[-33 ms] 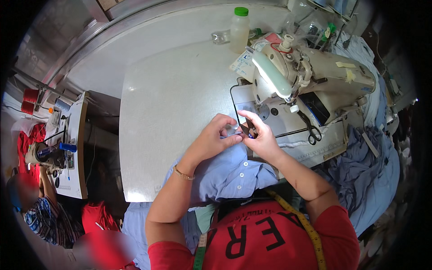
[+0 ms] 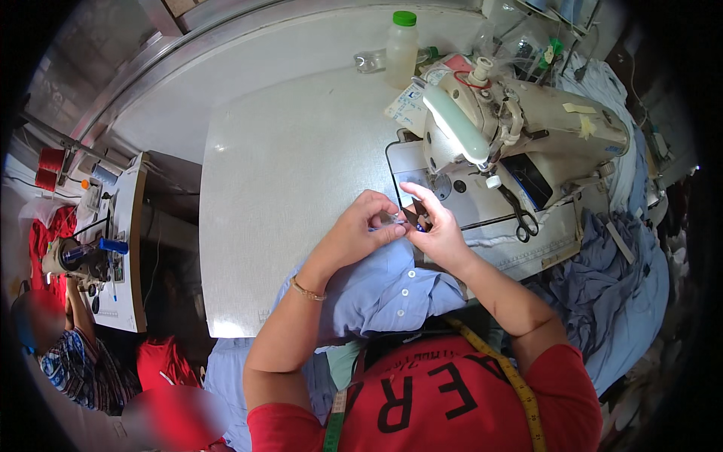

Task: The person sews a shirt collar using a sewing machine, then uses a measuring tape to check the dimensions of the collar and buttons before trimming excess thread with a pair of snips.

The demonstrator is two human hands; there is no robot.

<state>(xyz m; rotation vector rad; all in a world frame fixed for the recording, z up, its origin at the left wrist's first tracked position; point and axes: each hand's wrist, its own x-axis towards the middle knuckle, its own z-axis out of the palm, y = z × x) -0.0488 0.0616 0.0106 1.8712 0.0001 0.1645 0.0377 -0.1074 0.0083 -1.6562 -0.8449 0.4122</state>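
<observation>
A light-blue shirt (image 2: 369, 290) with white buttons lies bunched over the table's near edge and my lap. My left hand (image 2: 360, 230) pinches a bit of the shirt's cloth between thumb and fingers. Close against it, my right hand (image 2: 438, 235) is closed around small dark thread snips (image 2: 416, 214), index finger raised. The blades are at the pinched cloth; the fingers partly hide where they meet. Both hands are just in front of the sewing machine (image 2: 557, 128), left of its needle plate area.
Black-handled scissors (image 2: 521, 217) and a dark phone (image 2: 529, 181) lie by the machine. Behind stand a green-capped bottle (image 2: 401, 49) and a paper slip (image 2: 407, 110). Blue-grey cloth (image 2: 602, 282) is heaped at right. Another person's arm (image 2: 78, 310) reaches a second sewing machine (image 2: 66, 256) at far left.
</observation>
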